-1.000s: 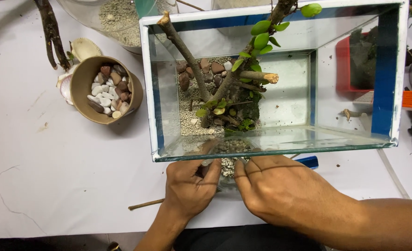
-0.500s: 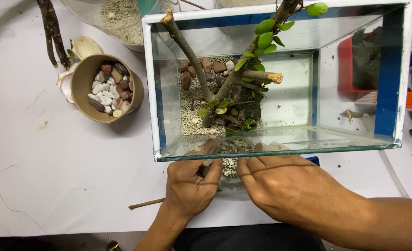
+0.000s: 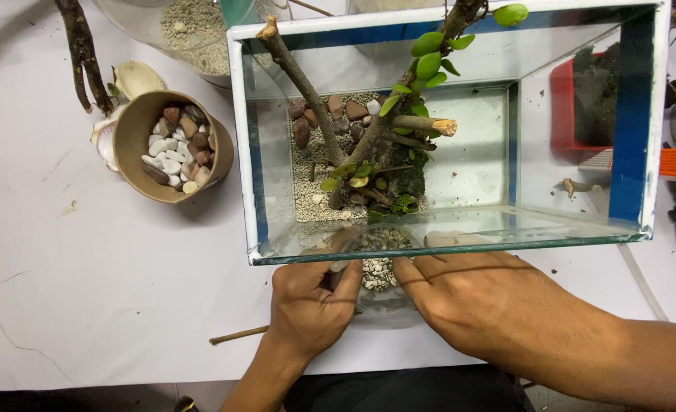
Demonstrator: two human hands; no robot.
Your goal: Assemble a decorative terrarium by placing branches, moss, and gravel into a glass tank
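Observation:
A glass tank (image 3: pixel 250 152) with blue-taped corners stands on the white table, holding gravel, brown stones and a branching plant (image 3: pixel 399 130) with green leaves. Just in front of the tank sits a small clear bowl of mixed pebbles (image 3: pixel 378 271). My left hand (image 3: pixel 307 305) rests against the bowl's left side, fingers curled at its rim. My right hand (image 3: pixel 483 297) lies on the bowl's right side, fingertips at the pebbles. Part of the bowl is hidden behind the tank's front glass.
A brown paper cup of white and brown pebbles (image 3: pixel 172 145) stands to the left, with shells (image 3: pixel 136 80) behind it. A thin stick (image 3: pixel 237 334) lies by my left wrist. A clear container of sand (image 3: pixel 193 30) and a dark branch (image 3: pixel 82 49) sit at the back left; red and orange objects on the right.
The view has shifted slightly. Both hands stay at the bowl, and my fingers have moved only a little.

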